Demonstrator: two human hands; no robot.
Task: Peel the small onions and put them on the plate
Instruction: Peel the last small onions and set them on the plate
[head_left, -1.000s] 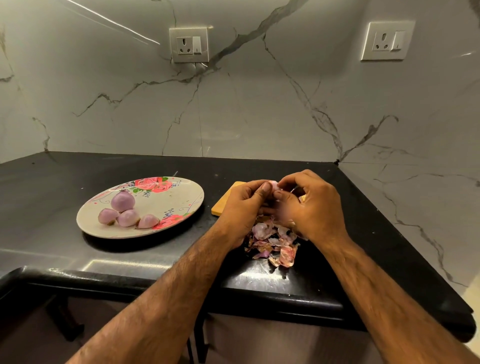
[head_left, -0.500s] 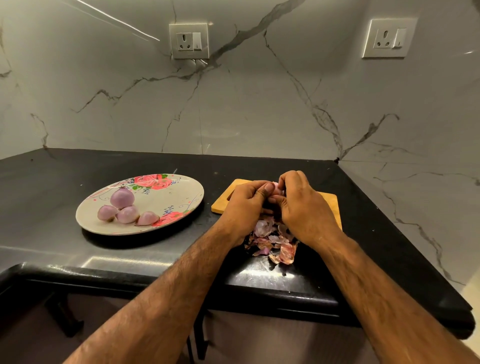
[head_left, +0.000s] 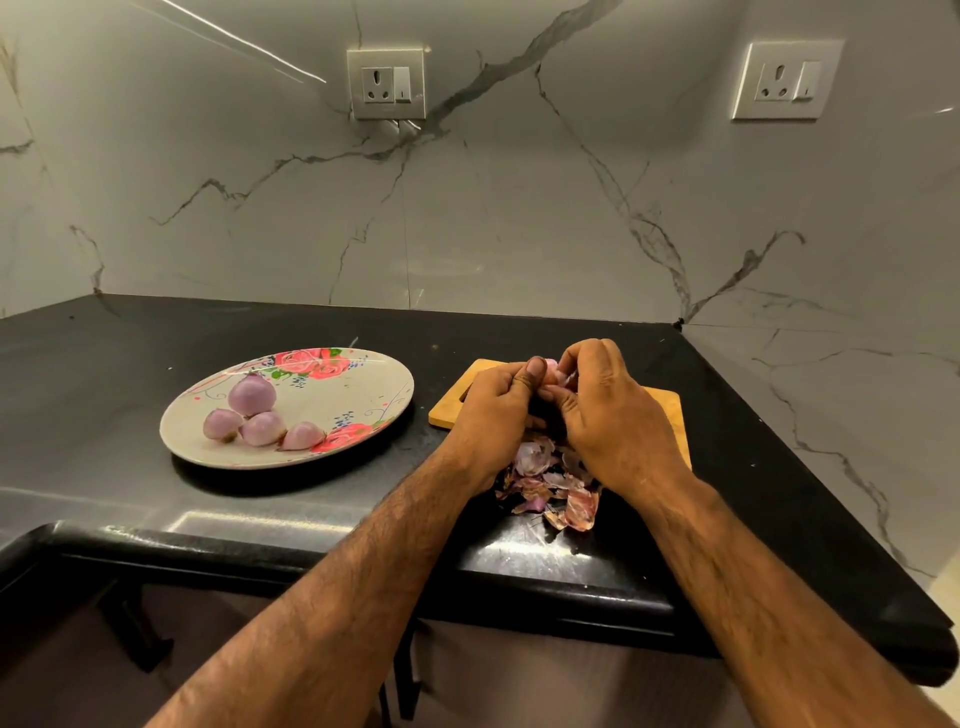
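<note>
Four peeled onions (head_left: 252, 396) lay clustered on the one flowered plate (head_left: 363, 385), at the left of the black counter (head_left: 156, 332). A fifth small onion (head_left: 551, 370) was held above the single wooden board (head_left: 662, 410). The left hand (head_left: 493, 410) pinched it with thumb and curled fingers, and the right hand (head_left: 608, 415) gripped its other side. One heap of skins (head_left: 550, 483) lay below the hands. Two sockets (head_left: 386, 83) sat on the marble wall.

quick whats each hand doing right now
Left hand: closed, pinching the small onion.
Right hand: closed, fingers curled on the same onion.
</note>
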